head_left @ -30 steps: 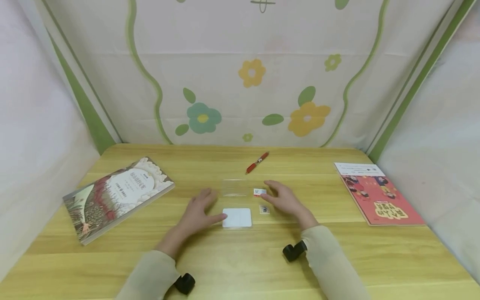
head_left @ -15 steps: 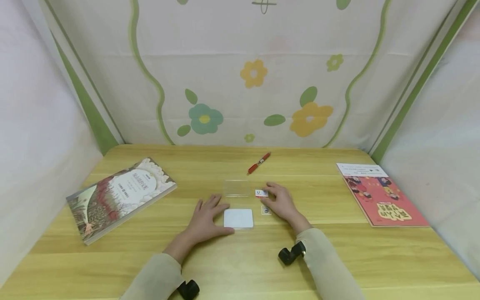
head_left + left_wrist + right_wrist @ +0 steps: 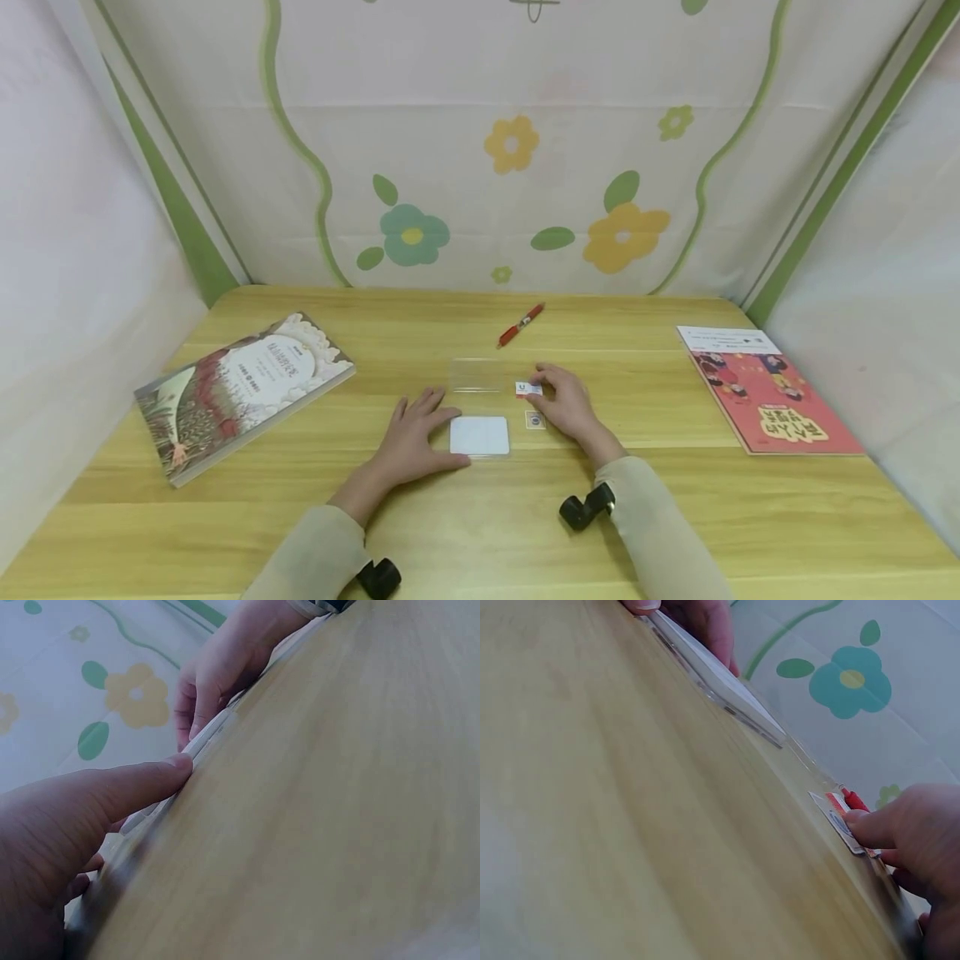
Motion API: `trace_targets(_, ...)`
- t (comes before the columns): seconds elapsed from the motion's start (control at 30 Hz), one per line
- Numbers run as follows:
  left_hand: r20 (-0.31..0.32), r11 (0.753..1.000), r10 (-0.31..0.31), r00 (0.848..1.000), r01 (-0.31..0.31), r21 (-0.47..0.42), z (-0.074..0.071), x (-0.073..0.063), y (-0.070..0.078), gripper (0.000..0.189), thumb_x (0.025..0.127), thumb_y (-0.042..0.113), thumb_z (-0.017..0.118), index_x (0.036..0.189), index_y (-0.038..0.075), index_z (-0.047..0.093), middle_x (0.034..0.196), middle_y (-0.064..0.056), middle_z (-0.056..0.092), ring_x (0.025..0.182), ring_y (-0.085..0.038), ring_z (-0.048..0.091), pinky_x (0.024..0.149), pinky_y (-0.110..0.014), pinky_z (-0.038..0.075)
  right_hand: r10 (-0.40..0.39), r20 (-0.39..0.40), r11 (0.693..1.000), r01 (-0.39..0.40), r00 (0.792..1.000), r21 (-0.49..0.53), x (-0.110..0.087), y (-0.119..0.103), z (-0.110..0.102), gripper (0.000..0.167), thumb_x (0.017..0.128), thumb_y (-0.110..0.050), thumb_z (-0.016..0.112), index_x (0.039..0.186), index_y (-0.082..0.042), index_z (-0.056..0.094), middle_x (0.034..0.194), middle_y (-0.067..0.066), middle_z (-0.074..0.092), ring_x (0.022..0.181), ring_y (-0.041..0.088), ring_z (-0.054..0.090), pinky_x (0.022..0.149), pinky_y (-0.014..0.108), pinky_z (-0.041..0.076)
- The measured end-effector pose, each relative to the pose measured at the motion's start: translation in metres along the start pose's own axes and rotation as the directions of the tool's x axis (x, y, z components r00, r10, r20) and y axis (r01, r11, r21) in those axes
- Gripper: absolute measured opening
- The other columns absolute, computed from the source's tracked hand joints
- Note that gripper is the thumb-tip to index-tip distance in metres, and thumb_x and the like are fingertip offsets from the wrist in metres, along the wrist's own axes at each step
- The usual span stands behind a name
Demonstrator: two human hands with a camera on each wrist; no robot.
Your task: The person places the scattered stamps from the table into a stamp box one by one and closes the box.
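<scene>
A flat clear plastic case lies on the table; its near half holds a white rectangular insert (image 3: 479, 436), and a clear panel (image 3: 477, 375) lies just beyond. My left hand (image 3: 408, 442) grips the left end of the near half, thumb (image 3: 177, 769) at the near edge and index finger at the far edge. To the right of the case, my right hand (image 3: 567, 406) pinches the right end of a small white-and-red card (image 3: 523, 388) between thumb (image 3: 864, 823) and fingers. Just nearer lies a small square sticker-like piece (image 3: 535, 420) with a dark round print.
A red pen (image 3: 521, 325) lies beyond the case on the wooden table (image 3: 465, 525). A thick illustrated book (image 3: 247, 392) is at the left, a red booklet (image 3: 768, 396) at the right. Flower-printed fabric (image 3: 450, 150) stands behind the table.
My left hand has come in toward me and right, its thumb and index finger now at the near and far edges of the case. My right fingers have drawn in around the white-and-red card.
</scene>
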State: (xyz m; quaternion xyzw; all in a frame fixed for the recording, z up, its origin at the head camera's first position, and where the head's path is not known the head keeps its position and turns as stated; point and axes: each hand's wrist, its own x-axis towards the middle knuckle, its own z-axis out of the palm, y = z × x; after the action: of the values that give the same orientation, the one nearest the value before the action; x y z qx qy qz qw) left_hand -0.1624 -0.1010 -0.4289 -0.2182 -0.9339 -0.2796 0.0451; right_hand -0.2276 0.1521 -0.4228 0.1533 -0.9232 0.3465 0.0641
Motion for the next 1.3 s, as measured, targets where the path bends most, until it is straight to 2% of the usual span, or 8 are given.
trace_targets(0.2,0.001,1.0,0.001,1.0,-0.001,-0.001,-0.0001,0.0003,0.0009,0.069,0.063,0.06,0.062,0.116,0.016,0.054,0.136,-0.012,0.029,0.126,-0.027,0.017,0.098,-0.05,0.002,-0.025,-0.013,0.999,0.024,1.0,-0.044,-0.0014,0.0006,0.0012,0.016,0.076,-0.015,0.065,0.088,-0.006,0.06,0.118,0.015,0.049,0.112,0.033,0.037,0.094,0.049,0.02)
trace_targets(0.53,-0.003,1.0,0.005,1.0,-0.005,0.014,0.0015,0.0002,-0.0004,0.069,0.063,0.061,0.062,0.116,0.017,0.054,0.135,-0.012,0.03,0.126,-0.027,0.018,0.098,-0.051,0.004,-0.082,-0.057,0.994,0.078,0.995,-0.073,-0.0023,0.0033,0.0033,0.014,0.073,-0.013,0.068,0.085,-0.007,0.062,0.087,0.003,0.053,0.085,0.023,0.044,0.076,0.038,0.033)
trace_targets(0.87,-0.007,1.0,0.006,1.0,-0.006,0.019,0.0003,-0.0006,-0.0018,0.067,0.063,0.06,0.063,0.115,0.018,0.055,0.135,-0.012,0.03,0.125,-0.028,0.019,0.097,-0.051,0.004,-0.078,-0.042,0.996,0.076,0.996,-0.046,-0.0009,0.0003,0.005,0.022,0.074,-0.012,0.067,0.096,-0.007,0.065,0.079,-0.002,0.054,0.07,0.013,0.046,0.065,0.031,0.035)
trace_targets(1.07,-0.009,1.0,0.007,1.0,-0.007,0.019,-0.0001,0.0,-0.0018,0.067,0.062,0.06,0.063,0.114,0.017,0.055,0.135,-0.012,0.031,0.125,-0.027,0.019,0.097,-0.051,0.005,-0.037,-0.029,0.999,0.038,0.999,0.015,-0.0005,-0.0017,0.0043,0.02,0.074,-0.011,0.067,0.095,-0.008,0.066,0.078,-0.002,0.053,0.068,0.012,0.044,0.061,0.029,0.035)
trace_targets(1.3,-0.01,1.0,0.009,1.0,-0.009,0.014,0.0003,0.0001,-0.0011,0.068,0.063,0.06,0.063,0.115,0.017,0.054,0.135,-0.012,0.03,0.125,-0.028,0.018,0.097,-0.051,0.004,0.018,-0.029,0.989,-0.014,0.999,0.149,-0.0009,-0.0048,0.0027,0.021,0.074,-0.004,0.064,0.096,-0.005,0.065,0.078,0.003,0.052,0.067,0.016,0.044,0.058,0.028,0.037)
